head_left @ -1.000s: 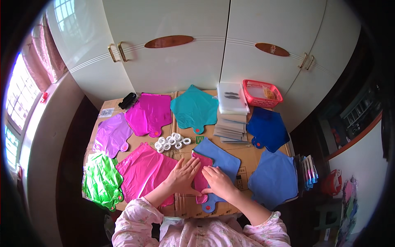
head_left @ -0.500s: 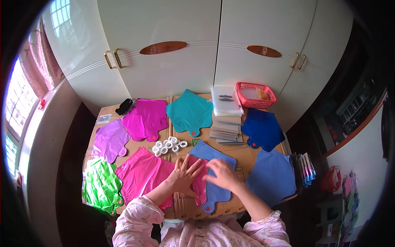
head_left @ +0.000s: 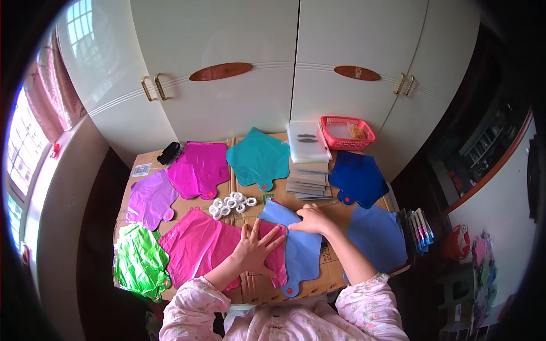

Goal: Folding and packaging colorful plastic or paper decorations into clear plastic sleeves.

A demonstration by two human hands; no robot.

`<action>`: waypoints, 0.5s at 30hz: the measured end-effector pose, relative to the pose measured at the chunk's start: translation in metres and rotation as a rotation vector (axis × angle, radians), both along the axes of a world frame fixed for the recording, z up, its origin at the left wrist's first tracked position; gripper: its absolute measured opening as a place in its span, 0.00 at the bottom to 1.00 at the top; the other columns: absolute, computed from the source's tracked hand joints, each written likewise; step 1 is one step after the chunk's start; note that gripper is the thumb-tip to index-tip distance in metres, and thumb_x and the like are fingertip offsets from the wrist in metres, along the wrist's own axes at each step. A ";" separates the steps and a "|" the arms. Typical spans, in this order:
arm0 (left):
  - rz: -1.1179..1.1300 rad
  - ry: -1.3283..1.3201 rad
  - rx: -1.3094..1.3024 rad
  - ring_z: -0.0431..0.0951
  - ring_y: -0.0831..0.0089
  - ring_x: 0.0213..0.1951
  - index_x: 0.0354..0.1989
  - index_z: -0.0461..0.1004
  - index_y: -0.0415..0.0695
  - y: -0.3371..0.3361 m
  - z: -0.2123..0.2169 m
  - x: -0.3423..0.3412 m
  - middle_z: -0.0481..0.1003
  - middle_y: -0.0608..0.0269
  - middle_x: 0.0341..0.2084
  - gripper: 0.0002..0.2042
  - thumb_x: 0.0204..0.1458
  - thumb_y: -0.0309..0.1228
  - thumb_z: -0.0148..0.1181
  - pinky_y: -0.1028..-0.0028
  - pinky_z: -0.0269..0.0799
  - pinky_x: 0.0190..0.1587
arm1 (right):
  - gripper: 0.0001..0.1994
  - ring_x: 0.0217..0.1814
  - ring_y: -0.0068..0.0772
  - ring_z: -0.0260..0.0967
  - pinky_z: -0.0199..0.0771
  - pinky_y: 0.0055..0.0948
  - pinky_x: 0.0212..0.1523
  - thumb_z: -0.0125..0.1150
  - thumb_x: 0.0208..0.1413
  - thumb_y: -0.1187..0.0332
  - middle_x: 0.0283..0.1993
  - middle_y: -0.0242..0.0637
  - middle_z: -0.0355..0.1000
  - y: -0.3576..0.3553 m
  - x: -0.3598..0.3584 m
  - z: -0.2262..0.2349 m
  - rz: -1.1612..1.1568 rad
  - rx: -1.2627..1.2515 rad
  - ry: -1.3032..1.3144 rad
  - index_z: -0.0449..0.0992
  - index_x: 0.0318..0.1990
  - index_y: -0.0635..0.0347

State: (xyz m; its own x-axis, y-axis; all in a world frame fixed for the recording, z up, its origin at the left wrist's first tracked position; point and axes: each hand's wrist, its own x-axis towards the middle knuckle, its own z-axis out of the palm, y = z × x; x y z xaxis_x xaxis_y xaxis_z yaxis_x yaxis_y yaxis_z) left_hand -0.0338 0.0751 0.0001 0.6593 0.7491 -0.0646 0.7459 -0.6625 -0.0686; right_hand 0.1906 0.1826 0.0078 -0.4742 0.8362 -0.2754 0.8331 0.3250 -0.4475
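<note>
My left hand (head_left: pixel 256 251) lies with its fingers spread, pressing on a pink foil balloon (head_left: pixel 196 247) that is flat and uninflated. Beside it, in front of me, is a flat light blue foil balloon (head_left: pixel 301 256) with a rounded tab towards me and a red dot on the tab. My right hand (head_left: pixel 314 220) has its fingers closed at the upper right edge of this blue balloon, which looks folded there. The fingertips are partly hidden. A strip of pink foil (head_left: pixel 274 258) shows between my left hand and the blue balloon.
Further flat foil balloons lie around the cardboard (head_left: pixel 256 287): green (head_left: pixel 139 258), lilac (head_left: pixel 151 199), magenta (head_left: pixel 199 170), teal (head_left: pixel 259 158), dark blue (head_left: pixel 359 179) and light blue (head_left: pixel 378 238). White rolls (head_left: pixel 232 203), stacked packets (head_left: pixel 309 183), clear bags (head_left: pixel 307 149) and a red basket (head_left: pixel 341 145) stand beyond.
My right hand has gone from hovering with loose fingers over the blue balloon to closing at its upper right edge, which is now drawn inward. My left hand stays spread in place.
</note>
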 end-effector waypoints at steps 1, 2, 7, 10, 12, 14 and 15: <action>0.001 0.000 0.002 0.41 0.30 0.64 0.69 0.48 0.56 0.000 0.000 0.000 0.47 0.60 0.68 0.60 0.23 0.77 0.52 0.30 0.48 0.54 | 0.35 0.57 0.50 0.63 0.63 0.37 0.57 0.65 0.41 0.47 0.53 0.54 0.67 -0.002 0.001 0.001 -0.014 0.031 0.026 0.71 0.50 0.67; 0.001 -0.001 0.003 0.41 0.30 0.64 0.69 0.48 0.57 0.000 -0.001 -0.001 0.47 0.60 0.68 0.60 0.23 0.77 0.52 0.30 0.48 0.54 | 0.35 0.56 0.48 0.64 0.64 0.36 0.56 0.65 0.41 0.48 0.53 0.53 0.67 -0.002 0.003 0.005 -0.045 -0.086 0.099 0.70 0.51 0.68; 0.009 -0.001 0.012 0.42 0.30 0.64 0.68 0.49 0.56 -0.001 0.000 -0.001 0.48 0.62 0.68 0.59 0.24 0.77 0.52 0.29 0.49 0.54 | 0.33 0.51 0.33 0.67 0.65 0.27 0.52 0.67 0.45 0.53 0.49 0.44 0.70 -0.003 0.017 0.005 -0.114 -0.342 0.433 0.68 0.52 0.70; 0.004 -0.002 0.021 0.43 0.30 0.64 0.68 0.50 0.56 -0.001 0.001 0.000 0.49 0.62 0.68 0.59 0.24 0.77 0.51 0.29 0.49 0.53 | 0.30 0.50 0.33 0.68 0.67 0.28 0.50 0.67 0.46 0.52 0.49 0.46 0.71 -0.004 0.025 0.007 -0.082 -0.464 0.450 0.69 0.48 0.70; 0.003 -0.001 0.027 0.43 0.30 0.64 0.68 0.50 0.56 -0.001 0.001 0.000 0.50 0.62 0.67 0.58 0.25 0.77 0.51 0.29 0.50 0.53 | 0.27 0.49 0.30 0.67 0.66 0.27 0.49 0.66 0.47 0.53 0.47 0.44 0.71 -0.005 0.027 0.011 -0.101 -0.549 0.473 0.70 0.46 0.68; 0.004 0.000 0.028 0.43 0.30 0.64 0.68 0.50 0.56 -0.002 0.001 -0.001 0.49 0.62 0.68 0.59 0.25 0.77 0.50 0.29 0.50 0.53 | 0.25 0.49 0.27 0.66 0.66 0.26 0.48 0.66 0.48 0.54 0.46 0.41 0.70 -0.005 0.030 0.012 -0.122 -0.570 0.508 0.69 0.45 0.65; 0.003 0.001 0.029 0.43 0.30 0.64 0.68 0.50 0.56 -0.002 0.001 -0.001 0.49 0.62 0.68 0.59 0.25 0.78 0.50 0.29 0.49 0.53 | 0.24 0.49 0.26 0.66 0.66 0.25 0.48 0.67 0.48 0.55 0.46 0.40 0.70 -0.007 0.033 0.010 -0.136 -0.545 0.532 0.69 0.46 0.64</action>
State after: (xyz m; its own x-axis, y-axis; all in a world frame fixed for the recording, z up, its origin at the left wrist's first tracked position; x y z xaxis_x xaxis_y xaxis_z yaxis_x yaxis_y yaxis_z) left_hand -0.0344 0.0735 0.0012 0.6571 0.7525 -0.0435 0.7478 -0.6581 -0.0884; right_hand 0.2232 0.1756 0.0177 -0.5611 0.7079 -0.4289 0.4781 -0.1458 -0.8661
